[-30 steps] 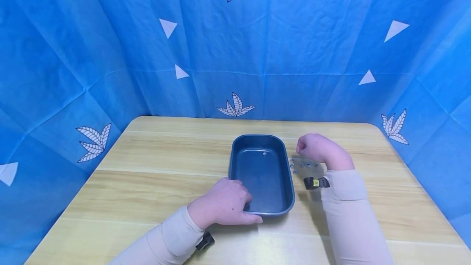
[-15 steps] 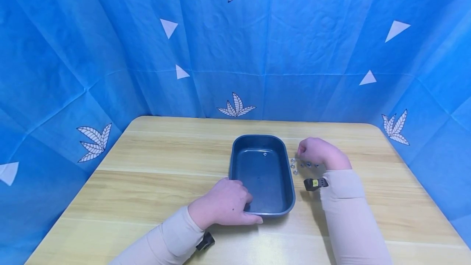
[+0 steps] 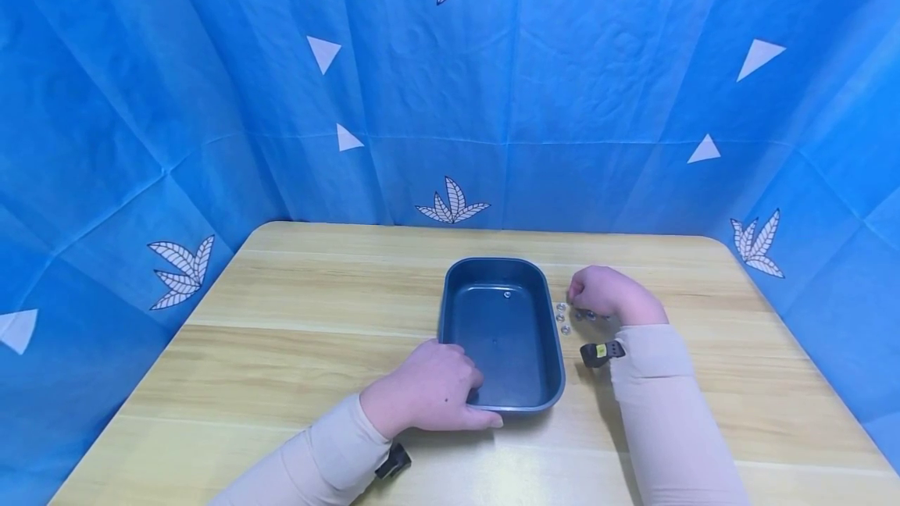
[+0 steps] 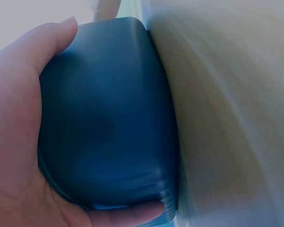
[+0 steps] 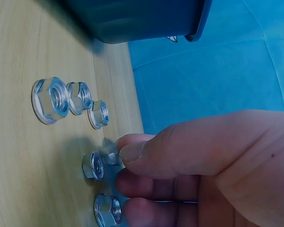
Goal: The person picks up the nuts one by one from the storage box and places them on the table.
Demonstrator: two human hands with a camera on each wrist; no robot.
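A dark blue rectangular tray (image 3: 502, 342) stands on the table. My left hand (image 3: 429, 389) grips its near left corner, the thumb (image 4: 61, 38) against the outer wall in the left wrist view. One small nut (image 3: 507, 294) lies inside the tray near its far end. To the right of the tray, my right hand (image 3: 605, 291) is low over several silvery flange nuts (image 3: 566, 329). In the right wrist view, its thumb and index finger pinch a blurred flange nut (image 5: 110, 152), partly hidden by the fingertips. Another flange nut (image 5: 108, 210) sits by the lower fingers.
The light wooden table (image 3: 316, 318) spreads out on both sides of the tray. A blue patterned curtain (image 3: 598, 84) encloses its back and sides. Flange nuts (image 5: 51, 100) stand apart on the table close to the tray's right wall.
My right hand has come down and slightly nearer me over the nuts, its fingers now among them. The left hand and tray have stayed in place.
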